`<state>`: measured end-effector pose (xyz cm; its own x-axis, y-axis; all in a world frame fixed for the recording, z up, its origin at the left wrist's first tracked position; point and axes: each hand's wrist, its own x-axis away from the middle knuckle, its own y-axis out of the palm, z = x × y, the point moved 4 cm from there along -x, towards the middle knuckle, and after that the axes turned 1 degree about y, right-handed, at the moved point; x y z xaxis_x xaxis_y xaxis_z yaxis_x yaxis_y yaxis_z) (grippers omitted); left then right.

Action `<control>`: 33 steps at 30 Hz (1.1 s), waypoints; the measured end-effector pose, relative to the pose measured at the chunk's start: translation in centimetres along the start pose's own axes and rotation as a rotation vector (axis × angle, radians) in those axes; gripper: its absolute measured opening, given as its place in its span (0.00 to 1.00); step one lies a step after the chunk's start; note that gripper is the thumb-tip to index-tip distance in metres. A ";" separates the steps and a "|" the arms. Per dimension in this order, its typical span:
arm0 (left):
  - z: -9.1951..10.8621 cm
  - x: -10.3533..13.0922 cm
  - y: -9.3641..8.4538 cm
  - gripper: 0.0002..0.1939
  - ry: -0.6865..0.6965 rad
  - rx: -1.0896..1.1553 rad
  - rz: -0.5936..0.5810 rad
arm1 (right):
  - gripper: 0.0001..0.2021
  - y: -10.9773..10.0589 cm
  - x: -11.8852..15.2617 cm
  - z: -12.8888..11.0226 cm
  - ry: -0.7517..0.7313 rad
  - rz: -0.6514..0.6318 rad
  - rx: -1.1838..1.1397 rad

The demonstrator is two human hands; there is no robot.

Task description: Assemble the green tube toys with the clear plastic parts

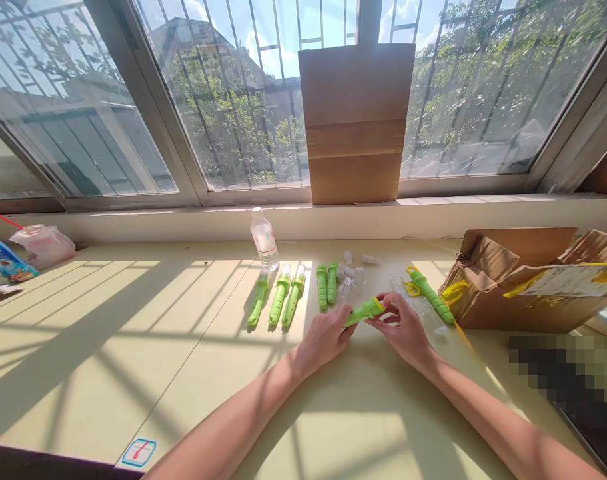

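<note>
My left hand (327,332) is closed around the lower end of a green flute-shaped plastic tube (362,312). At its other end, which has yellow on it, the fingers of my right hand (400,327) pinch the tube. It is held tilted above the table. Two more green tubes (327,287) lie just beyond my left hand, beside several clear plastic caps (346,285). Farther left, three green tubes with clear or white tops (280,299) lie in a row. Right of my right hand rests another green tube (433,297) with yellow loops at its top.
An opened cardboard box (523,300) stands at the right. A water bottle (264,239) is upright near the sill. At far left are a blue packet (6,260) and a plastic-wrapped cup (43,245). A cardboard sheet (357,127) leans against the window.
</note>
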<state>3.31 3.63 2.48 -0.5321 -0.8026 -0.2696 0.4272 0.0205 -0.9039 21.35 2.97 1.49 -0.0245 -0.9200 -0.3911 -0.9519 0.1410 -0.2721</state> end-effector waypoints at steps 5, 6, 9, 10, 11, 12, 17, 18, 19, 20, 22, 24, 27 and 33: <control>0.0 0.0 0.0 0.09 -0.003 0.121 0.026 | 0.19 -0.2 0.1 -0.2 -0.042 0.053 0.049; -0.1 0.0 0.0 0.09 -0.015 0.158 0.026 | 0.19 -0.2 0.1 -0.1 -0.045 0.058 0.050; -0.1 -0.1 0.1 0.10 -0.045 0.256 0.028 | 0.19 -0.3 -0.1 0.2 -0.041 0.066 0.043; -0.1 -0.1 0.1 0.10 -0.055 0.277 0.030 | 0.19 -0.3 -0.1 0.2 -0.040 0.066 0.044; -0.2 -0.2 0.1 0.10 -0.067 0.292 0.031 | 0.19 -0.3 -0.2 0.3 -0.039 0.065 0.045; -0.2 -0.2 0.1 0.09 -0.082 0.305 0.032 | 0.19 -0.3 -0.2 0.3 -0.039 0.065 0.048; 0.0 -0.3 -0.1 0.07 -0.139 0.383 0.045 | 0.19 -0.4 -0.3 0.1 -0.034 0.072 0.060; 0.0 -0.3 -0.1 0.07 -0.147 0.405 0.047 | 0.19 -0.4 -0.3 0.1 -0.031 0.076 0.060; 0.1 -0.3 -0.2 0.07 -0.155 0.428 0.048 | 0.20 -0.4 -0.3 0.1 -0.029 0.079 0.059; 0.1 -0.3 -0.2 0.07 -0.162 0.455 0.048 | 0.20 -0.5 -0.3 0.2 -0.027 0.080 0.056; 0.2 -0.3 -0.1 0.09 -0.176 0.528 0.039 | 0.20 -0.5 -0.3 0.2 -0.025 0.076 0.049; 0.3 -0.2 0.0 0.11 -0.206 0.631 0.011 | 0.19 -0.5 -0.3 0.2 -0.021 0.074 0.042; 0.5 -0.1 0.2 0.15 -0.283 0.790 -0.044 | 0.18 -0.5 -0.3 0.3 -0.009 0.078 0.030; 0.8 -0.1 0.0 0.19 -0.364 0.942 -0.050 | 0.19 -0.2 -0.4 0.3 -0.001 0.067 -0.009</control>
<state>3.95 3.19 2.74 -0.3768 -0.9261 0.0214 0.8975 -0.3707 -0.2388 21.68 3.38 1.47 -0.0876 -0.9083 -0.4091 -0.9509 0.1986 -0.2373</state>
